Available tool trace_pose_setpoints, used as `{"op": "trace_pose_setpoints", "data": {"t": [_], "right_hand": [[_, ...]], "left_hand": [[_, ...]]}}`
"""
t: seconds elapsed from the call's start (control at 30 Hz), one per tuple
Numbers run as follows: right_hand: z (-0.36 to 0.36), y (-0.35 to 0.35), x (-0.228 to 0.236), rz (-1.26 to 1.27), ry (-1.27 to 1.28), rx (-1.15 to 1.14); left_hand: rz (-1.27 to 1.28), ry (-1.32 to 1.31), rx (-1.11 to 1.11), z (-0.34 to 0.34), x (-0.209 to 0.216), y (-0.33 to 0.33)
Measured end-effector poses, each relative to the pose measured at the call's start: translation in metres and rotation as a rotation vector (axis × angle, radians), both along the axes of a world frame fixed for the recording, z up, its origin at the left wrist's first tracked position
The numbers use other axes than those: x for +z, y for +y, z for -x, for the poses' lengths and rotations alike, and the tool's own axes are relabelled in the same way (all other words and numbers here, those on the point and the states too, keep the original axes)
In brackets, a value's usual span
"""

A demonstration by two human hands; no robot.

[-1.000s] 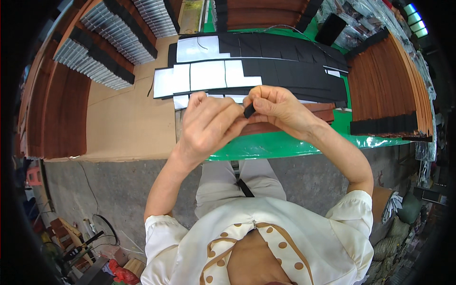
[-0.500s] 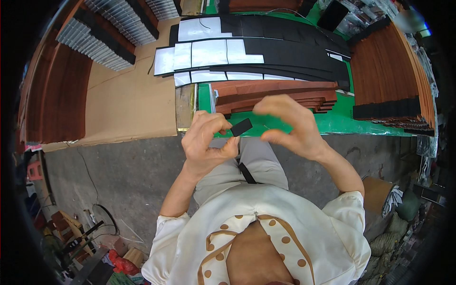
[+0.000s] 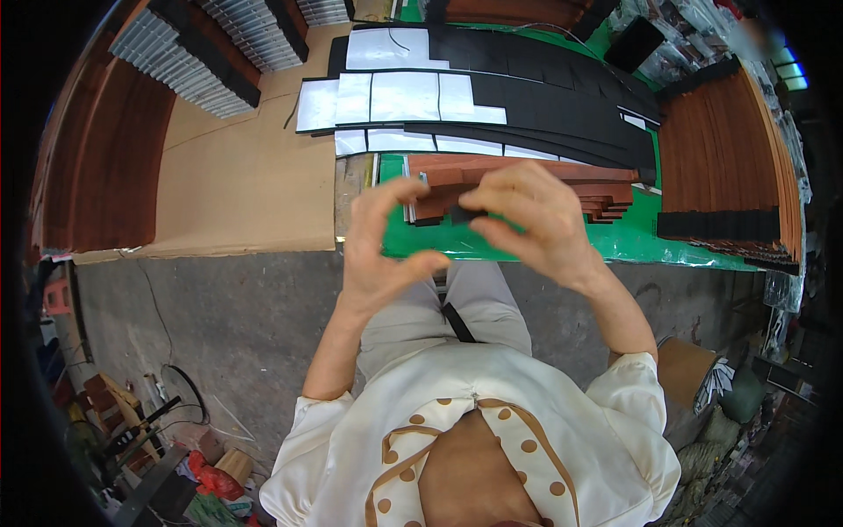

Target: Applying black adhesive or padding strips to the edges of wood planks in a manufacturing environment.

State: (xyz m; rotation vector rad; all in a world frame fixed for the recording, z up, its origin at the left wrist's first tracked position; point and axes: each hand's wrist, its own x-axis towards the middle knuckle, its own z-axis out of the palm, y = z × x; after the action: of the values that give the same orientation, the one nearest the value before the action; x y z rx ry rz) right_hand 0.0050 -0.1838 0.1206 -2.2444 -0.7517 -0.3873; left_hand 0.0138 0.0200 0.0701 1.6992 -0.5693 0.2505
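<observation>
A small black rectangular piece (image 3: pixel 460 214) is pinched at the fingertips of my right hand (image 3: pixel 543 221), above the near edge of the green table. To its left, my left hand (image 3: pixel 373 250) is open, thumb and fingers spread apart with nothing between them. Behind both hands lies a low stack of reddish-brown strips (image 3: pixel 562 173), partly covered by my fingers. Beyond the stack are overlapping black sheets (image 3: pixel 562 110), and white backing panels (image 3: pixel 404 95) show on their left part.
Brown cardboard (image 3: pixel 255 189) covers the left part of the table. Brown panels with black ends (image 3: pixel 720 158) stand stacked at the right. Ribbed grey-and-brown stacks (image 3: pixel 189 61) rise at the far left. A dark device (image 3: pixel 634 44) lies at the back right.
The black piece has passed from my left hand to my right. My left fingers have spread apart, and my right fingers have closed together. The view has shifted slightly.
</observation>
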Motion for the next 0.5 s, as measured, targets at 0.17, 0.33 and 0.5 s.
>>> {"op": "trace_pose_setpoints", "data": {"t": [0.17, 0.33, 0.5], "right_hand": [[-0.024, 0.001, -0.015, -0.025, 0.120, -0.092], [-0.029, 0.007, -0.018, -0.014, 0.124, -0.074], [-0.032, 0.009, -0.019, -0.023, 0.144, -0.072]], "left_hand": [[-0.204, 0.007, 0.148, -0.023, -0.011, -0.003], [-0.155, 0.086, 0.059, -0.025, -0.014, -0.006], [-0.129, 0.096, 0.078, -0.026, -0.014, -0.007]]}}
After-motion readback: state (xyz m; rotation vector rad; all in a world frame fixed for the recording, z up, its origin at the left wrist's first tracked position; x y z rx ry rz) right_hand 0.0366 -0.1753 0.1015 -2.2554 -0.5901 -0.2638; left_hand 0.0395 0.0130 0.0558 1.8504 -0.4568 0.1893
